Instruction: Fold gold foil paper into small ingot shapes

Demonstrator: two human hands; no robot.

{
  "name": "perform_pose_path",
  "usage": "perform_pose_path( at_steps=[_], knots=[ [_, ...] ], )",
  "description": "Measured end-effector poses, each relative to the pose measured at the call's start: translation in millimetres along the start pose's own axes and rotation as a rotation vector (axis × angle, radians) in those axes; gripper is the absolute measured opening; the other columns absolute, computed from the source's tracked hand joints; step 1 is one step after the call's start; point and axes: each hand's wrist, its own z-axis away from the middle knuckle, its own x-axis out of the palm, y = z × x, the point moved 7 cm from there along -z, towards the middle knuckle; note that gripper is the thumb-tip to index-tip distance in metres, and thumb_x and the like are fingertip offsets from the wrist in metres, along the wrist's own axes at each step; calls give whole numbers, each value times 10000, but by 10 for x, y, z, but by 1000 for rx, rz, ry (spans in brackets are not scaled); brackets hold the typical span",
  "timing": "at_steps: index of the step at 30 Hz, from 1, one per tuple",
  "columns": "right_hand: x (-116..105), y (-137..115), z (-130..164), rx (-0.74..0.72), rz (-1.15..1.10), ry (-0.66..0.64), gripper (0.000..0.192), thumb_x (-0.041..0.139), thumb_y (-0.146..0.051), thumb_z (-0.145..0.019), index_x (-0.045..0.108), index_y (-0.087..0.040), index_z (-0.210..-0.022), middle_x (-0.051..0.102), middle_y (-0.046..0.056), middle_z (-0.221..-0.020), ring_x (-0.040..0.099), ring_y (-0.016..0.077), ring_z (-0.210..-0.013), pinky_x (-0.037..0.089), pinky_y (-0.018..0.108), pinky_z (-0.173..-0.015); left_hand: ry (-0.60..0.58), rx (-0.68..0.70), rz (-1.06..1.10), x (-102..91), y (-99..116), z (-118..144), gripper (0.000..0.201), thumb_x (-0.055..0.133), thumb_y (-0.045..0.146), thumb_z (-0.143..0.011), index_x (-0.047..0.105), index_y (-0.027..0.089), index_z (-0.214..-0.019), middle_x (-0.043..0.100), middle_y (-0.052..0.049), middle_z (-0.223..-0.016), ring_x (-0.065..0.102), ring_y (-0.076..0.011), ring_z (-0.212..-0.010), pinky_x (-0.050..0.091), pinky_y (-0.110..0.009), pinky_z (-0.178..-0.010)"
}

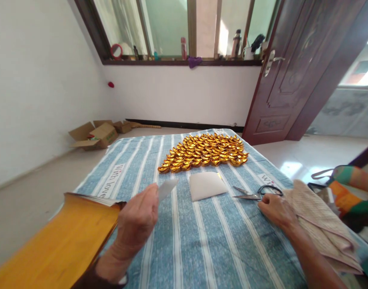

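on my remote feed, left hand (139, 212) grip pinches a grey sheet (168, 188) over the striped tabletop (187, 249); right hand (276, 209), fingers curled, sits at the spread scissors (255, 196) (i can't tell if it holds them). pale card (208, 187) between, gold boats (205, 152) beyond.

The ingot shapes (205, 152) gleam like glossy golden foil. Beneath them spreads matt, woven cloth (160, 245); in front of them lies a smooth, paper-like sheet (208, 187); to their right front, shiny metal scissors (255, 197) and a rough-textured towel (318, 226); behind them, rightward, a glossy, wood-look door (288, 68).
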Motion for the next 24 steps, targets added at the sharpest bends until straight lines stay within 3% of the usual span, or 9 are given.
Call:
perform_pose_path(
  at_steps=[3,5,7,10,13,16,20,24],
  knots=[
    [22,-32,-2,-61,-42,23,182,491,-301,-750,606,-227,-630,638,46,-637,596,212,-672,309,287,-581,29,-92,-214,11,-335,-148,237,428,196,-951,579,139,-1125,723,-102,-940,674,-229,-756,524,-336,-653],
    [34,-70,-7,-94,-58,45,174,490,-292,-756,605,-228,-643,642,36,-656,591,204,-682,308,284,-591,-5,-73,-261,95,-368,-146,233,407,180,-945,592,117,-1072,719,-123,-948,672,-242,-786,515,-358,-692],
    [41,-112,-19,-124,-58,74,163,493,-282,-761,603,-223,-657,647,32,-683,584,197,-684,307,282,-597,-121,9,-219,256,-231,-67,269,355,154,-937,608,95,-1007,705,-167,-992,670,-280,-871,505,-423,-760],
    [36,-162,-47,-163,-47,123,147,505,-263,-761,592,-213,-653,646,28,-697,570,184,-674,308,277,-604,-250,24,-73,470,88,83,301,377,181,-925,592,81,-1110,623,-214,-1201,586,-344,-1110,455,-527,-890],
    [27,-171,-76,-183,-42,157,144,513,-251,-757,585,-209,-639,642,24,-692,561,179,-674,307,274,-608,-334,80,209,706,501,94,311,397,168,-925,581,101,-1166,553,-182,-1315,472,-285,-1272,423,-433,-1016],
    [37,-159,-100,-195,-39,169,145,517,-247,-756,578,-206,-631,634,20,-684,556,171,-664,305,271,-608,-441,121,341,1044,821,-39,331,418,163,-929,564,109,-1222,499,-164,-1385,420,-275,-1318,406,-419,-1047],
    [71,-170,-112,-232,-40,199,141,521,-243,-754,572,-204,-629,621,12,-675,546,161,-651,303,265,-608,-636,107,350,1530,1048,-175,374,480,258,-940,527,140,-1292,436,-137,-1451,366,-288,-1355,353,-479,-1078],
    [101,-195,-117,-275,-38,228,131,527,-234,-746,576,-205,-628,615,8,-667,540,159,-645,301,263,-608,-730,123,356,1768,1159,-136,406,418,339,-975,483,174,-1340,411,-101,-1475,341,-263,-1373,326,-481,-1087]
  ],
)
